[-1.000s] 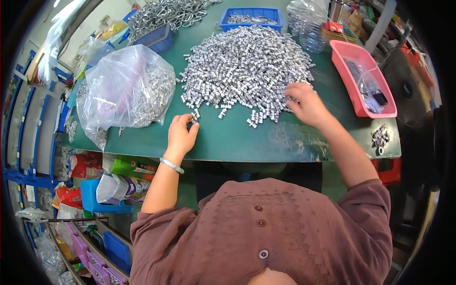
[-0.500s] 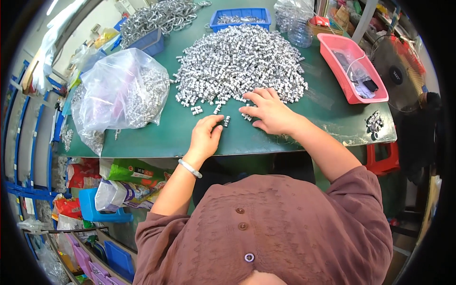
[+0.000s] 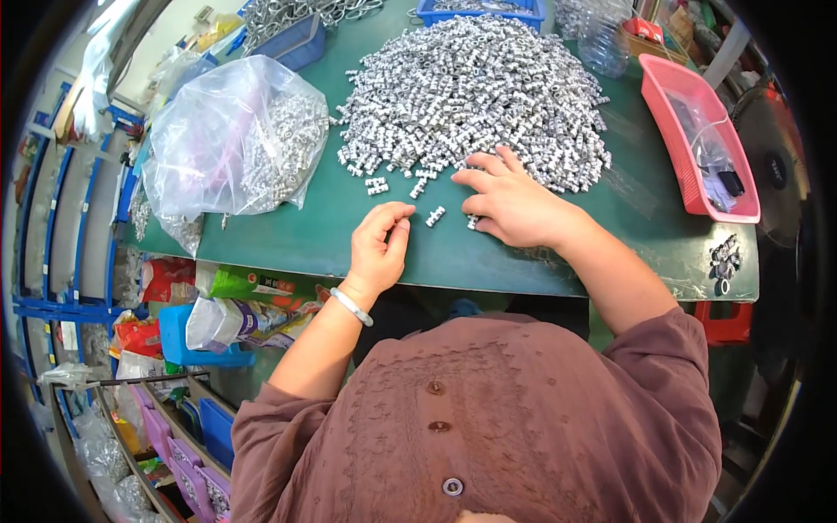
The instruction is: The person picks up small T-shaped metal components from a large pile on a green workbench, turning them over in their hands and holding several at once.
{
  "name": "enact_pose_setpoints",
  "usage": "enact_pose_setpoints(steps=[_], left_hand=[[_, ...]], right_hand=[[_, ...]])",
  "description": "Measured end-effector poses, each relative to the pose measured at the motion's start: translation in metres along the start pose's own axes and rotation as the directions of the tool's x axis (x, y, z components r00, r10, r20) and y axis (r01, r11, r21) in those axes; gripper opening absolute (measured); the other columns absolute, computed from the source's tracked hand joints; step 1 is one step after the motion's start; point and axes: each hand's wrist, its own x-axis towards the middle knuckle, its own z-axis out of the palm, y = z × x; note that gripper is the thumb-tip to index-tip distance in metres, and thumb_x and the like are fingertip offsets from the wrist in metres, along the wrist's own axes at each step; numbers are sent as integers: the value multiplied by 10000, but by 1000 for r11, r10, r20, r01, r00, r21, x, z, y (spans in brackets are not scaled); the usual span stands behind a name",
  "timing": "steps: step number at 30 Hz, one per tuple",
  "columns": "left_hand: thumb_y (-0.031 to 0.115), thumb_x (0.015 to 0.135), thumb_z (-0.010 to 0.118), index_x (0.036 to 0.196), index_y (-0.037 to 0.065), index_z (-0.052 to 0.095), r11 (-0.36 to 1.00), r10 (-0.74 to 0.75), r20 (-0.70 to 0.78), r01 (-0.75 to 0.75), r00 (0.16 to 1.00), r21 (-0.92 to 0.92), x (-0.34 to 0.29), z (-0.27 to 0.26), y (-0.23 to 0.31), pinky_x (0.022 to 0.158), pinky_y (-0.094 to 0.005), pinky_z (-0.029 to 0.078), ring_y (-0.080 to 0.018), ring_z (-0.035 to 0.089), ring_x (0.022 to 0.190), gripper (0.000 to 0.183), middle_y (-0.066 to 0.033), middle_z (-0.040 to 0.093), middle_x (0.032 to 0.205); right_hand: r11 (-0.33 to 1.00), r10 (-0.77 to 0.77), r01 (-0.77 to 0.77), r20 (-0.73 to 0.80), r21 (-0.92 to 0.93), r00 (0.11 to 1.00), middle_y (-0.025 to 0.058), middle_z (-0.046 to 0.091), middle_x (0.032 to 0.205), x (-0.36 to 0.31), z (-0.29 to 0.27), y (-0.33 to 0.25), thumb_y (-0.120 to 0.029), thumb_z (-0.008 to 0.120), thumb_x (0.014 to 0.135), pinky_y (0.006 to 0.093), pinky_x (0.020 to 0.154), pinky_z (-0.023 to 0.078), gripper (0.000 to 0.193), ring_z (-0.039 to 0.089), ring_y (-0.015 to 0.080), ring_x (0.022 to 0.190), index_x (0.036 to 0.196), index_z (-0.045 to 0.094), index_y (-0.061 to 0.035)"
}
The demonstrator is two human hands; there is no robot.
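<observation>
A large heap of small silvery ribbed metal pieces (image 3: pixel 471 96) lies on the green table (image 3: pixel 349 240). My left hand (image 3: pixel 379 248) is at the near side of the heap, its fingers drawn together and the thumb tip close under the index finger. No piece shows between them. A single metal piece (image 3: pixel 435 216) lies on the table just right of those fingertips. My right hand (image 3: pixel 523 209) is spread low at the heap's near edge, fingers apart. Another metal piece (image 3: pixel 472 221) shows partly beneath its fingers. A few loose pieces (image 3: pixel 377 186) lie between the heap and my left hand.
A clear plastic bag of metal parts (image 3: pixel 235 139) stands left of the heap. A pink basket (image 3: pixel 689 131) sits on the right, with small dark rings (image 3: pixel 724 261) near the table corner. Behind are blue bins (image 3: pixel 301 48), a pile of metal links and a clear plastic jar (image 3: pixel 603 52).
The view has shifted, so the table sits further right and higher. My left thumb and fingers have come closer together. The single piece beside them now lies farther from the fingertips, turned at another angle.
</observation>
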Motion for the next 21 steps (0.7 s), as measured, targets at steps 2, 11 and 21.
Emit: enact_pose_setpoints(steps=[2,11,21], left_hand=[[-31,816,517,936,-3,598,999,22,-13,-21,1000,35,-1,1,3,699,-244,449,-160,561,783,148,-92,589,906],[-16,807,517,926,9,599,991,11,-44,-5,999,134,-2,3,0,695,-254,453,-173,567,762,147,-91,592,872],[-21,790,524,924,6,593,977,30,-41,-21,999,212,-3,9,-3,677,-249,457,-155,561,732,154,-82,585,861]], right_hand=[[1000,3,-3,3,22,1000,90,486,1180,1,6,-3,-179,664,699,536,1018,210,215,340,299,1205,880,635,-65],[990,-115,127,-191,53,975,65,560,922,6,25,0,-165,640,716,430,886,339,155,461,264,1028,797,555,-64],[922,44,78,-303,379,952,122,545,747,-3,8,10,-103,593,760,428,674,416,127,540,330,767,791,488,-40]])
